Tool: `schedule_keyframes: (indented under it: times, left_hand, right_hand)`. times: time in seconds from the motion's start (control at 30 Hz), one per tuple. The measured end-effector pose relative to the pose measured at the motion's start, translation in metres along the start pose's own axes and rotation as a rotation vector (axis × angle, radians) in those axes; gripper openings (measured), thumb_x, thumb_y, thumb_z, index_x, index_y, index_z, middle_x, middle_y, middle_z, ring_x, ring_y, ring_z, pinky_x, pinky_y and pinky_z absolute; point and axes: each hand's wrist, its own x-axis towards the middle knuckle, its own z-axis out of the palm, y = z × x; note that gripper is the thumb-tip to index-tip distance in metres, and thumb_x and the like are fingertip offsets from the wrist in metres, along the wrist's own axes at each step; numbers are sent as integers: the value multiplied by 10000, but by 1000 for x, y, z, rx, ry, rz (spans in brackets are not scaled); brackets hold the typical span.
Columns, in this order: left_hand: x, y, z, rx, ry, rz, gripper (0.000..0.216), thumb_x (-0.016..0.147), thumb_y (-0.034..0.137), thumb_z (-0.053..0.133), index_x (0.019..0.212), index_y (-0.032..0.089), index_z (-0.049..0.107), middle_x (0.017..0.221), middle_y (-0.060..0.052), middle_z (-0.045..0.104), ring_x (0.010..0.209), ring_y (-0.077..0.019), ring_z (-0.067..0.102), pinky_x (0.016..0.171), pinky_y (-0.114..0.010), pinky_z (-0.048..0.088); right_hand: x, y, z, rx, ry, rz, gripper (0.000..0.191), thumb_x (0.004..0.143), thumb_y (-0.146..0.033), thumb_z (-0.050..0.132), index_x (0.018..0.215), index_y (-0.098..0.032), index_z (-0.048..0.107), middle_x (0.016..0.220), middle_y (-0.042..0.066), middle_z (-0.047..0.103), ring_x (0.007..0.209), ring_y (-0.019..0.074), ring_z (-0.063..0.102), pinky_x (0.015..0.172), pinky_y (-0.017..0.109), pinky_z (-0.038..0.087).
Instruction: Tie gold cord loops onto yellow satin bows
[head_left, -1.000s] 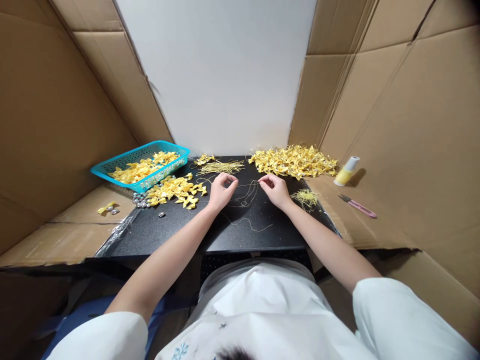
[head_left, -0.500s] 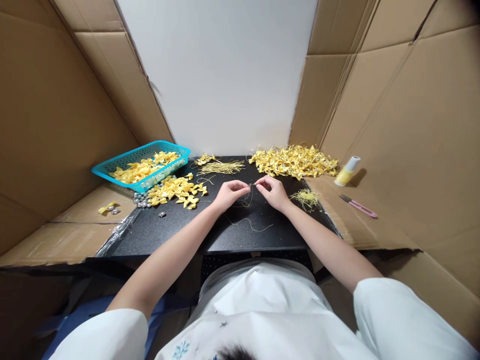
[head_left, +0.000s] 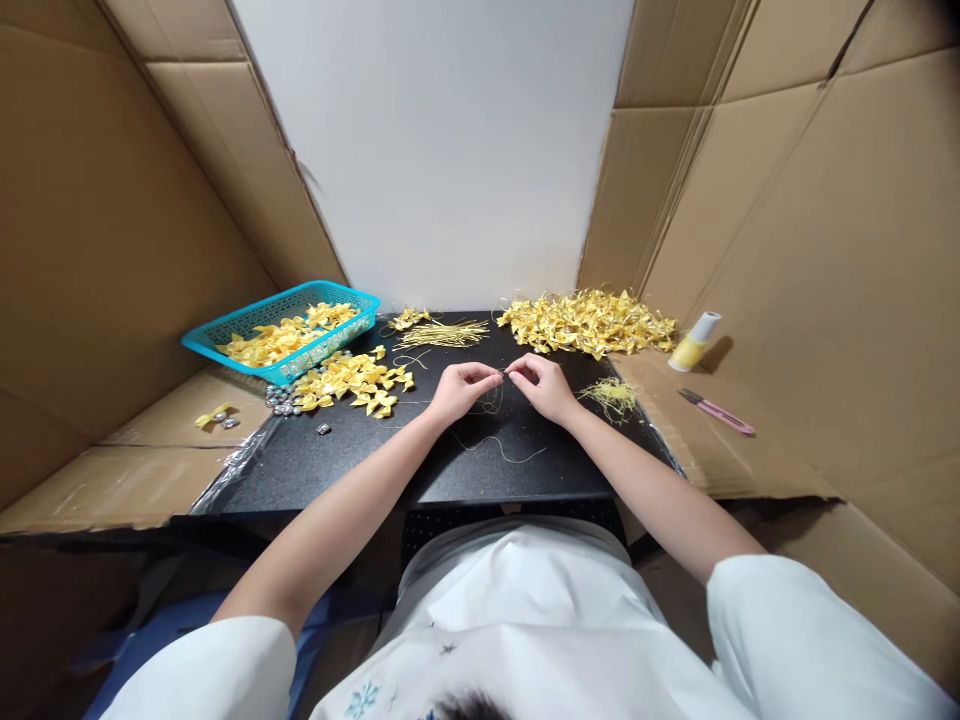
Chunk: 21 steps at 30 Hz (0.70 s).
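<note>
Over the middle of the black tabletop [head_left: 315,475], my left hand [head_left: 461,390] and my right hand [head_left: 546,386] pinch a thin thread [head_left: 510,458] between thumbs and fingertips, close together. Loops of it hang below the fingers, and a loose end curls across the table in front of me. To the left of my left hand lies a pile of yellow ribbon bows [head_left: 352,380], with silvery beads [head_left: 281,400] at its edge. A tangle of short yellow thread [head_left: 611,398] lies beside my right wrist.
A turquoise basket [head_left: 202,345] of bows stands at the left. Yellow cords [head_left: 450,334] lie at the back, near a large heap of bows with thread [head_left: 585,322]. On the right cardboard are a thread spool [head_left: 694,343] and pink thread snips [head_left: 720,411]. Cardboard walls rise on both sides.
My fingertips have come slightly closer together, and the right hand has shifted a little left. The small thread loop that stood up between them is now lower.
</note>
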Motion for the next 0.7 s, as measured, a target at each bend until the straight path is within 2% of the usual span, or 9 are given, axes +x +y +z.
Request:
schedule_keyframes:
  times: [0.17,0.33,0.53,0.7]
  left_hand:
    - [-2,5,-3,150,39,37,332,710,460,709,758,133,738,644,-38,684,538,-116,518,502,-228,365]
    - [-4,6,-2,305,81,109,256,789,386,642,766,143,719,645,-26,685,525,-113,523,494,-223,364]
    - [-5,6,1,452,106,168,154,827,279,619,801,173,728,693,-29,707,588,-139,571,588,-254,400]
    - [-4,7,4,553,126,187,107,817,268,656,812,207,744,805,-51,740,752,-201,605,672,-295,406]
  right_hand:
    - [1,2,1,-11,5,-14,143,832,-271,549,793,-186,657,772,39,629,656,151,518,649,296,421]
    - [1,0,4,-34,-11,29,126,822,-254,548,788,-190,651,762,39,636,633,147,508,639,293,419]
    - [-2,3,11,28,-75,92,97,819,-244,516,802,-189,594,739,31,632,655,154,551,663,291,426]
    - [-5,3,14,72,-162,102,78,849,-210,440,840,-200,517,614,-27,597,599,134,578,673,271,434]
